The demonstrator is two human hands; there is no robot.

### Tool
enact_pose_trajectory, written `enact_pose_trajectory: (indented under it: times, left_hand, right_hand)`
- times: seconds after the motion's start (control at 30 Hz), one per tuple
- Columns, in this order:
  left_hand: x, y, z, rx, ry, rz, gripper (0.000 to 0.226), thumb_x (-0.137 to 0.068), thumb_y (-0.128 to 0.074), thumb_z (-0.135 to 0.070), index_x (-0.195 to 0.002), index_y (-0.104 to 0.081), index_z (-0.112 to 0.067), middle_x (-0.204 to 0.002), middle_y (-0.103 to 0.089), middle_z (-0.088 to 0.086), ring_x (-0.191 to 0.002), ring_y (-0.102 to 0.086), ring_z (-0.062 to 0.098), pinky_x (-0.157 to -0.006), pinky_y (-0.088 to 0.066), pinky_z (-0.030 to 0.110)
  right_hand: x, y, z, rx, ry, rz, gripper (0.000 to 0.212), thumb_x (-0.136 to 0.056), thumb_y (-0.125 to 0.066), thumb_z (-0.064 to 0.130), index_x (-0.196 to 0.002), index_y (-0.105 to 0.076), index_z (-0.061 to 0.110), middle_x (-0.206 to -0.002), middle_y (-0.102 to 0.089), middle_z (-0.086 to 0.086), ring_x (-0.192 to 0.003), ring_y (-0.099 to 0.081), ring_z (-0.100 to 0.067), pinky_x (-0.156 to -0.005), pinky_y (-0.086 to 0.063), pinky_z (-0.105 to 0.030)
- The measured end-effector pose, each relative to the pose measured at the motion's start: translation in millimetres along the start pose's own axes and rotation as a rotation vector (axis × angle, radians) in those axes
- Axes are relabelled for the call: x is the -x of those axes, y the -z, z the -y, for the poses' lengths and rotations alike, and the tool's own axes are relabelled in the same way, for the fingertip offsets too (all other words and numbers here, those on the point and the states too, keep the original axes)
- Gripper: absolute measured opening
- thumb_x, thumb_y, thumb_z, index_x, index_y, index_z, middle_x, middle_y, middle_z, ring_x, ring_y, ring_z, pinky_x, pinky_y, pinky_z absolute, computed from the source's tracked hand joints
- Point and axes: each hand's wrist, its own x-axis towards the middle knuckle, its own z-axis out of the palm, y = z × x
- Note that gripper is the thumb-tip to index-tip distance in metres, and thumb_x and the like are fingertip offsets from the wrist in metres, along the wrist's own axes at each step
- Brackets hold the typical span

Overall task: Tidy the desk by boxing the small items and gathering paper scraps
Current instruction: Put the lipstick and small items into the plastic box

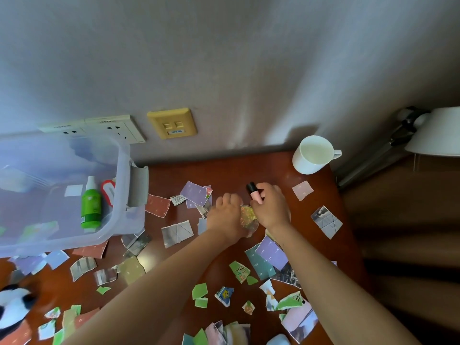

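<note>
The right hand (270,207) has its fingers curled round a small pink bottle (256,195) with a black cap, holding it just above the desk (224,170). Beside it the left hand (225,215) sits knuckles-up against the edge of a round glittery disc (249,219); whether it grips the disc or only rests on it I cannot tell. Paper scraps (177,232) lie scattered all around both hands.

The clear plastic box (122,170) stands well to the left, already holding a green spray bottle (91,207) (so the boxing seems partly done). A white mug (312,154) stands by the wall.

The step in hand looks like picking up the small items. Next, the bottle probably has to travel left over the scraps and be dropped into the box. The scraps have not yet been gathered.
</note>
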Motion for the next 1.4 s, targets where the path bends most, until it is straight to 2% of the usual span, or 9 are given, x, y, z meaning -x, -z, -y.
enact_pose_trajectory:
  times: [0.2, 0.37, 0.53, 0.7, 0.83, 0.93, 1.07, 1.17, 1.4]
  left_hand:
    - [10, -3, -2, 0.115, 0.011, -0.004, 0.059, -0.076, -0.074, -0.039, -0.12, -0.039, -0.019, -0.113, -0.063, 0.004, -0.102, -0.06, 0.027, -0.071, -0.041, 0.033]
    - [27, 5, 0, 0.329, 0.043, 0.018, 0.035, -0.092, -0.058, -0.031, -0.121, -0.044, -0.016, -0.114, -0.062, 0.008, -0.103, -0.059, 0.03, -0.075, -0.04, 0.031]
    - [52, 29, -1, 0.604, 0.142, -0.075, 0.03, -0.093, -0.058, -0.027, -0.118, -0.047, -0.015, -0.104, -0.06, -0.002, -0.093, -0.058, 0.02, -0.079, -0.045, 0.031]
    - [87, 59, 3, 0.803, 0.169, -0.226, 0.026, -0.09, -0.062, -0.017, -0.113, -0.05, -0.016, -0.1, -0.062, -0.001, -0.092, -0.061, 0.019, -0.075, -0.045, 0.028]
    - [119, 82, 16, 0.907, 0.17, -0.304, 0.023, -0.092, -0.063, -0.019, -0.106, -0.045, -0.02, -0.096, -0.062, 0.0, -0.084, -0.062, 0.019, -0.074, -0.053, 0.035]
    - [141, 98, 35, 0.931, 0.171, -0.379, 0.022, -0.092, -0.062, -0.017, -0.107, -0.045, -0.018, -0.099, -0.064, 0.005, -0.084, -0.064, 0.019, -0.071, -0.054, 0.03]
    - [170, 120, 69, 0.98, 0.193, -0.447, 0.022, -0.093, -0.061, -0.014, -0.11, -0.047, -0.016, -0.101, -0.064, 0.002, -0.096, -0.063, 0.016, -0.083, -0.051, 0.026]
    - [187, 135, 96, 0.983, 0.236, -0.498, 0.024, -0.093, -0.062, -0.018, -0.111, -0.047, -0.018, -0.104, -0.064, 0.005, -0.099, -0.063, 0.021, -0.087, -0.053, 0.035]
    - [209, 169, 165, 0.961, 0.301, -0.526, 0.023, -0.094, -0.059, -0.018, -0.111, -0.044, -0.016, -0.107, -0.06, 0.009, -0.092, -0.058, 0.021, -0.076, -0.047, 0.032]
  right_hand:
    - [3, 4, 2, -0.049, -0.045, 0.042, 0.031, -0.091, -0.057, 0.017, -0.122, -0.058, 0.015, -0.113, -0.055, -0.008, -0.098, -0.058, -0.028, -0.079, -0.052, -0.039]
    - [20, 11, 7, -0.419, -0.182, 0.028, 0.018, -0.092, -0.051, 0.016, -0.109, -0.055, 0.013, -0.103, -0.06, -0.008, -0.088, -0.06, -0.024, -0.073, -0.051, -0.038]
    - [57, 29, 27, -0.747, -0.282, 0.091, 0.016, -0.095, -0.045, 0.012, -0.109, -0.052, 0.011, -0.073, -0.05, -0.003, -0.053, -0.044, -0.012, -0.045, -0.038, -0.025]
    - [99, 45, 57, -0.823, -0.214, 0.101, 0.008, -0.094, -0.048, 0.015, -0.095, -0.053, 0.009, -0.063, -0.039, 0.001, -0.045, -0.034, -0.011, -0.037, -0.027, -0.022]
    - [128, 48, 89, -0.87, -0.167, 0.143, 0.007, -0.09, -0.053, 0.019, -0.087, -0.054, 0.013, -0.06, -0.037, 0.0, -0.042, -0.028, -0.011, -0.038, -0.019, -0.02]
    - [147, 41, 118, -0.868, -0.118, 0.18, 0.01, -0.09, -0.053, 0.021, -0.085, -0.057, 0.013, -0.059, -0.038, 0.0, -0.042, -0.027, -0.011, -0.038, -0.017, -0.018]
    - [167, 27, 159, -0.858, -0.059, 0.251, 0.011, -0.092, -0.052, 0.021, -0.09, -0.056, 0.011, -0.058, -0.039, 0.0, -0.041, -0.027, -0.01, -0.038, -0.017, -0.018]
    - [177, 13, 189, -0.835, -0.021, 0.292, 0.014, -0.091, -0.052, 0.023, -0.09, -0.059, 0.01, -0.057, -0.041, 0.0, -0.04, -0.028, -0.01, -0.037, -0.017, -0.017]
    - [190, -22, 255, -0.815, 0.008, 0.343, 0.014, -0.092, -0.052, 0.022, -0.083, -0.055, 0.012, -0.057, -0.04, -0.002, -0.037, -0.025, -0.01, -0.037, -0.017, -0.015]
